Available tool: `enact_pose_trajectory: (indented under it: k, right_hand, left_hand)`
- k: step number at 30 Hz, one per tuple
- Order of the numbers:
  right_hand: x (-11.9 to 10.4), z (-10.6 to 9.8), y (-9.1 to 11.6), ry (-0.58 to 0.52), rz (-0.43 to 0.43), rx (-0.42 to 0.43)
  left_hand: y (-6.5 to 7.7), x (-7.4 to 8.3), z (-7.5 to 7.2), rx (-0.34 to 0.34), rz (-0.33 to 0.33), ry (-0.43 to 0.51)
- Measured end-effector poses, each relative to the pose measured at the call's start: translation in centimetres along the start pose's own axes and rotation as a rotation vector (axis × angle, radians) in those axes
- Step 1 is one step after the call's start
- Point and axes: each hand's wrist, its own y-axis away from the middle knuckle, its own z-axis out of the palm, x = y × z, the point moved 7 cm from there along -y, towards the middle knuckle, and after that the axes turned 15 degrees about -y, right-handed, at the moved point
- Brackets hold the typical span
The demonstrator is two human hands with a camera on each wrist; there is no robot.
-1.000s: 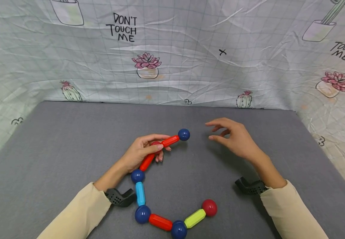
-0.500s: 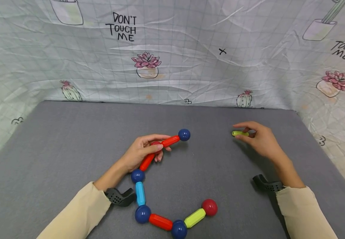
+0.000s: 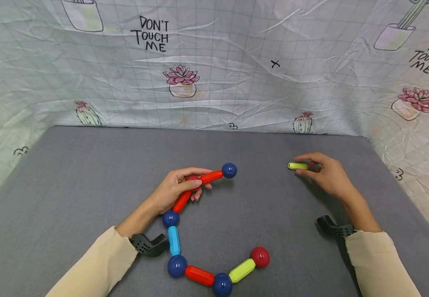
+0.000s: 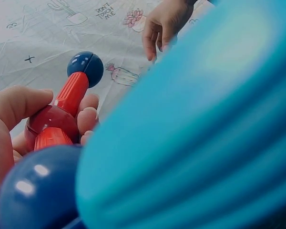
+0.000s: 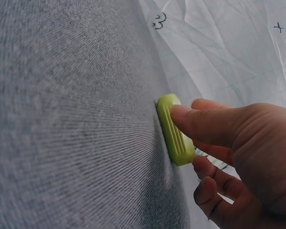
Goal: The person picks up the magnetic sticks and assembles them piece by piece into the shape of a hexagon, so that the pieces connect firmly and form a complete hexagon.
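My left hand point(image 3: 169, 190) grips a chain of toy building balls and rods by a red ball point(image 4: 52, 123), thumb on one side and fingers on the other. From that ball a red rod point(image 3: 212, 177) slants up to the right, with a blue ball point(image 3: 229, 170) on its end. My right hand point(image 3: 327, 173) is low over the table, thumb and forefinger apart on either side of a loose yellow-green rod point(image 5: 174, 131). This rod lies on the table, and the thumb tip overlaps its edge in the right wrist view.
The chain runs toward me through a light-blue rod point(image 3: 174, 240), another red rod point(image 3: 199, 275) and a yellow-green rod point(image 3: 242, 271) to a red ball point(image 3: 260, 257). Patterned cloth point(image 3: 218, 62) hangs behind the grey table point(image 3: 99, 173). Each wrist carries a black camera mount point(image 3: 335, 227).
My right hand has moved right from beside the chain's blue ball to the yellow-green rod, then drawn back slightly, showing more of it. The left hand keeps its grip.
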Motion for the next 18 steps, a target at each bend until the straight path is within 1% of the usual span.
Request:
enact_pose_trajectory:
  k: [8,18]
  right_hand:
    - [0.39,0.12,0.11,0.03,-0.002,-0.005]
    - [0.36,0.49,0.05,0.029,-0.017,0.005]
  left_hand:
    - [-0.02,0.06,0.03,-0.004,0.005,0.006]
    - [-0.06,0.0,-0.02,-0.01,0.011,0.007]
